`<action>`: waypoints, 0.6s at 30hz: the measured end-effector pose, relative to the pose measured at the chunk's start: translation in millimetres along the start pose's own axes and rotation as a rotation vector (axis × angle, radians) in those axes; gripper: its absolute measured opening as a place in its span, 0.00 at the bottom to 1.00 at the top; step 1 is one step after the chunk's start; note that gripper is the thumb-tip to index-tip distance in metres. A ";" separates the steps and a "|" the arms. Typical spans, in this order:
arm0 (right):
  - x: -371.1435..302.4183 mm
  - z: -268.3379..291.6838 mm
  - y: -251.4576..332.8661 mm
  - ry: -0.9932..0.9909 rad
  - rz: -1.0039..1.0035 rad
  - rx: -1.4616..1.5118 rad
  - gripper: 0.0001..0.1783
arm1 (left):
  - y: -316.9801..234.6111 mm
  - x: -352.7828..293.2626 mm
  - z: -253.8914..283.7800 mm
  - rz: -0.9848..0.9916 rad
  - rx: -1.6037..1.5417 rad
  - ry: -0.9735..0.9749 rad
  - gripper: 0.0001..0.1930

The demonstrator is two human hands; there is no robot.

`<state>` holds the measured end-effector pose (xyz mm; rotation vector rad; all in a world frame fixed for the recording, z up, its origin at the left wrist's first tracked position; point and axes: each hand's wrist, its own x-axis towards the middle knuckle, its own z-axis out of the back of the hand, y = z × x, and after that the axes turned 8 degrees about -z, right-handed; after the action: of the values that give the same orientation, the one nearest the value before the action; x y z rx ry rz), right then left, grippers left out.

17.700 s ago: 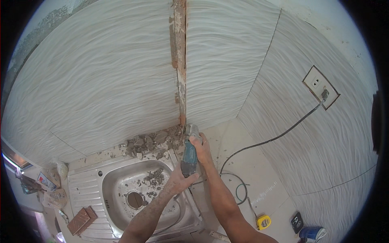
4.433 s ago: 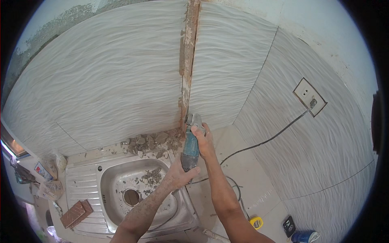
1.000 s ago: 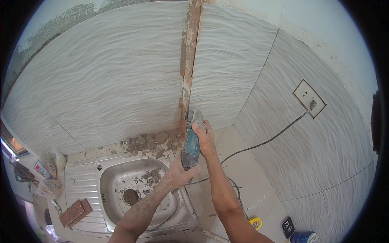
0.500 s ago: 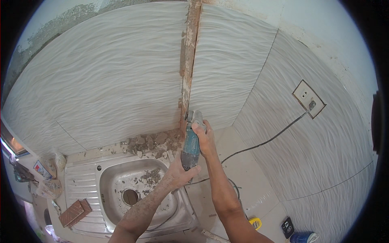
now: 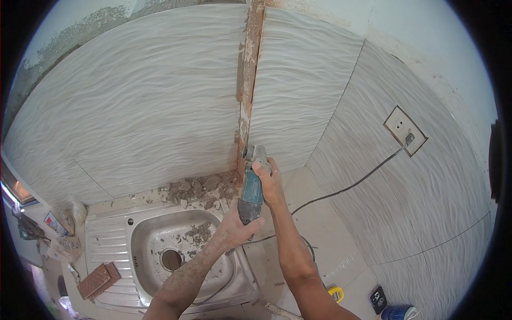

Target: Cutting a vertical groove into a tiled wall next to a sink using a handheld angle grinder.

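Observation:
A teal and dark grey angle grinder (image 5: 252,186) is held in both hands, its head up against the right side of a bare vertical strip (image 5: 249,74) between white wavy wall tiles. My left hand (image 5: 237,226) is closed round the dark rear end of the tool. Higher up, my right hand (image 5: 271,184) wraps the front of the body near the grinder's metal head. The disc (image 5: 247,152) faces the strip and shows only in part. Beneath the tool, a black cord (image 5: 346,189) runs across the tiled counter to a wall socket (image 5: 406,130).
Broken mortar (image 5: 200,188) is heaped along the wall behind a steel sink (image 5: 140,234), with more bits in the basin. Reddish-brown tile pieces (image 5: 98,281) lie on its drainboard. A yellow tape measure (image 5: 336,293), a black item (image 5: 378,300) and a blue container (image 5: 397,312) sit at lower right.
Both hands and the grinder stay almost in the same place against the strip. The view has shifted very slightly.

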<state>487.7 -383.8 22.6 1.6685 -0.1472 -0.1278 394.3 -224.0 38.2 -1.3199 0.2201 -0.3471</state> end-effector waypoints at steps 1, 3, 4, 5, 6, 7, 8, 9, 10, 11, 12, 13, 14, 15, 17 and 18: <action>0.2 0.0 -0.6 0.000 0.000 0.000 0.48 | -1.4 -0.7 -0.2 0.000 0.000 0.000 0.39; 0.8 0.5 -1.7 0.004 0.001 0.013 0.47 | -3.1 -1.9 -0.8 -0.008 0.007 -0.023 0.39; 1.1 1.1 -1.6 0.003 0.002 0.013 0.47 | -2.7 -1.4 -1.0 -0.009 0.007 -0.022 0.39; 1.4 1.3 -1.1 0.013 -0.003 0.007 0.47 | -1.6 -1.0 -0.8 -0.020 0.004 -0.021 0.39; 1.6 1.1 -0.4 0.023 -0.009 0.000 0.47 | -0.9 -0.7 -0.6 -0.032 0.001 -0.019 0.39; 1.4 0.8 0.6 0.023 -0.009 0.001 0.47 | -0.7 -0.5 -0.3 -0.031 0.002 -0.020 0.39; 0.2 -0.3 3.4 0.021 0.005 0.000 0.46 | -0.7 0.0 0.3 -0.022 0.008 -0.012 0.39; -0.4 -1.3 4.8 0.019 0.018 0.000 0.46 | -0.8 0.3 0.9 -0.012 0.015 -0.004 0.40; 0.9 -1.7 2.8 0.021 0.018 0.001 0.46 | -2.1 0.1 1.5 -0.012 0.016 -0.005 0.40; 2.5 -1.0 1.2 0.006 0.021 -0.002 0.46 | -5.0 -0.2 1.1 0.001 0.024 -0.006 0.40; 3.5 0.0 -0.1 -0.008 0.024 -0.005 0.45 | -7.1 -0.5 0.8 0.014 0.031 -0.006 0.40; 4.0 1.5 -1.2 -0.010 0.026 -0.006 0.45 | -8.2 -0.5 0.5 0.012 0.031 -0.005 0.40; 3.8 1.4 -1.2 -0.005 0.023 -0.006 0.45 | -8.7 -0.8 0.8 0.013 0.024 -0.005 0.40; 3.6 1.3 -1.1 -0.001 0.021 -0.007 0.44 | -8.9 -0.9 1.0 0.014 0.017 -0.005 0.40; 1.0 0.1 0.9 0.002 0.023 0.006 0.43 | -7.6 -0.9 0.8 0.016 0.018 -0.004 0.40; -0.4 -0.8 2.5 0.005 0.024 0.019 0.42 | -6.5 -0.8 0.8 0.018 0.019 -0.004 0.40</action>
<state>487.4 -383.2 25.2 1.6854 -0.1651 -0.1048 393.0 -224.3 44.7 -1.2986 0.2249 -0.3310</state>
